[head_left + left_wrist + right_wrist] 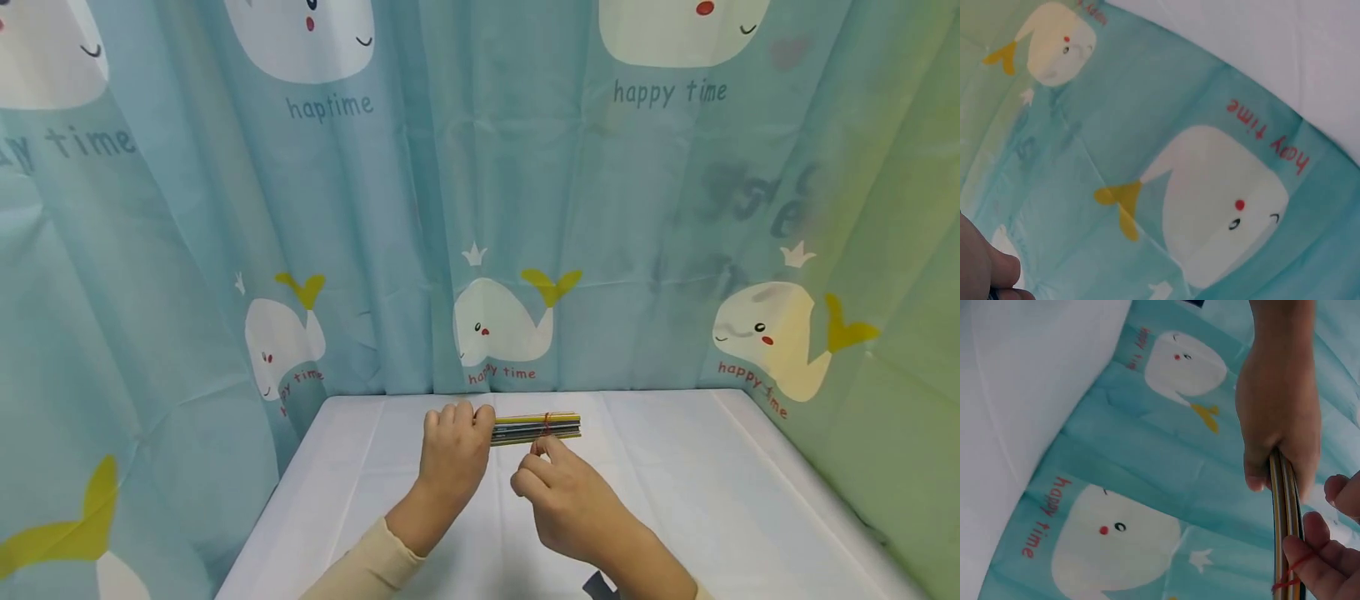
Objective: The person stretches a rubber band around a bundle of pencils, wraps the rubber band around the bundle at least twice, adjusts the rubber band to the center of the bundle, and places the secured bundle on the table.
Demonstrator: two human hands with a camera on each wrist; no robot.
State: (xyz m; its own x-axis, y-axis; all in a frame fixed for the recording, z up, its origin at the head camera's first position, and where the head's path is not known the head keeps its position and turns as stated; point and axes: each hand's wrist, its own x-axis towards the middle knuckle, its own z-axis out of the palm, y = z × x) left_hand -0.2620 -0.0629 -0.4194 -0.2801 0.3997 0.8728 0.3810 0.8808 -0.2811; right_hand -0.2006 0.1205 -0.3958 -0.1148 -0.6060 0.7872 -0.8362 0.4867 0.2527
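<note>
A bundle of thin yellow-and-black striped pencils (517,431) is held above the white table. My left hand (457,442) grips its left end, fingers curled over it. Toward the other end a red rubber band (547,423) circles the bundle. My right hand (573,500) is just below the band with bent fingers. In the right wrist view, a strand of the band (1285,584) runs from the pencils (1285,506) over its fingers (1319,569), and the thumb is apart from them. The left wrist view shows only part of the left hand (988,265).
The table (405,500) is covered with a white cloth. Blue-green curtains (405,208) printed with whales hang behind it and on the left, with a greener stretch on the right. A small dark object (600,586) shows beside the right forearm.
</note>
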